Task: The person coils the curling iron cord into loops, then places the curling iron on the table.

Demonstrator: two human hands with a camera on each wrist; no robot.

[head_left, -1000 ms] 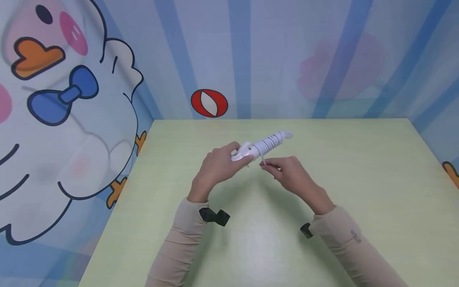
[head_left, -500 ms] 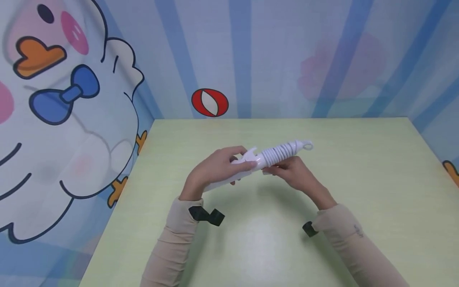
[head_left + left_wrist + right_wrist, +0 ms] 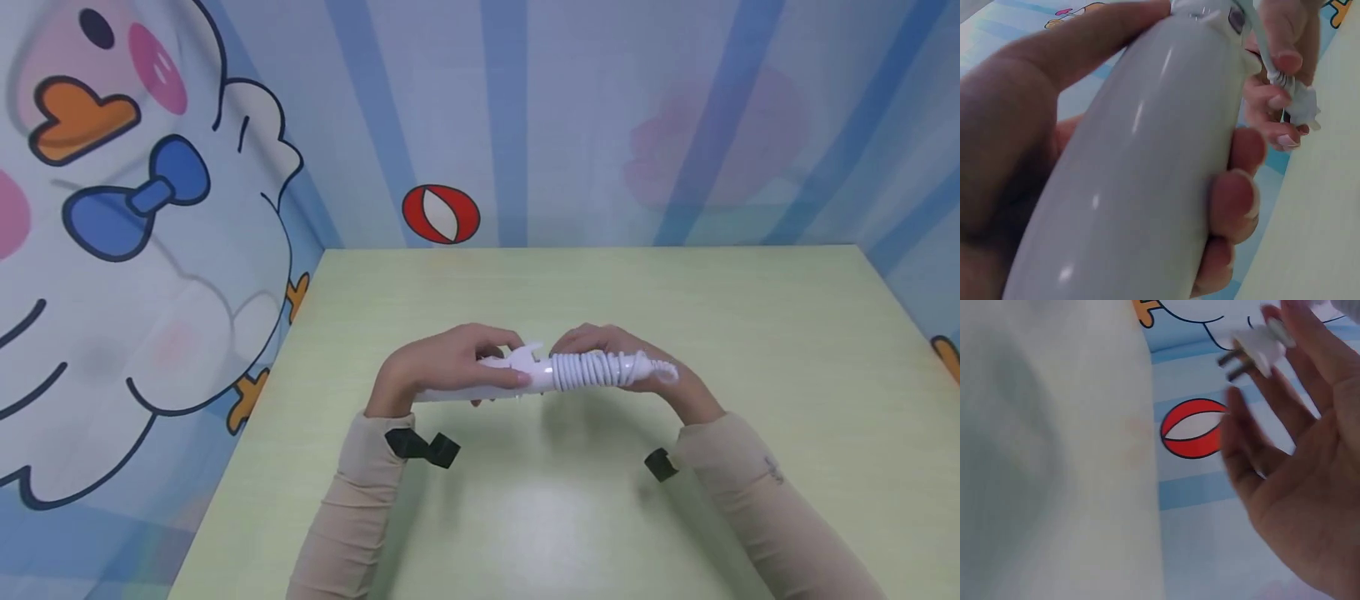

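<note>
A white, wand-shaped appliance that looks like a curling iron [image 3: 542, 380] is held level above the table. Its cord [image 3: 588, 371] is wound in tight coils around the right part, with a small loop at the far right end. My left hand [image 3: 450, 358] grips the smooth, thicker body, thumb along the near side, beside a raised lever. Behind the coils, my right hand [image 3: 622, 340] is partly hidden. In the right wrist view its thumb and fingers pinch the white two-pin plug [image 3: 1264, 349]. The left wrist view shows the cord [image 3: 1262, 44] running down to that plug.
The pale green table [image 3: 525, 517] lies below both hands. Behind it stands a blue striped wall [image 3: 570, 125] with a printed red ball. A printed white bird [image 3: 187, 333] covers the left wall. Dark wrist mounts [image 3: 422, 447] sit on the sleeves.
The curling iron has tilted from slanting up to level, and its coiled end has moved right and down. My right hand has passed from in front of the cord to behind the coils.
</note>
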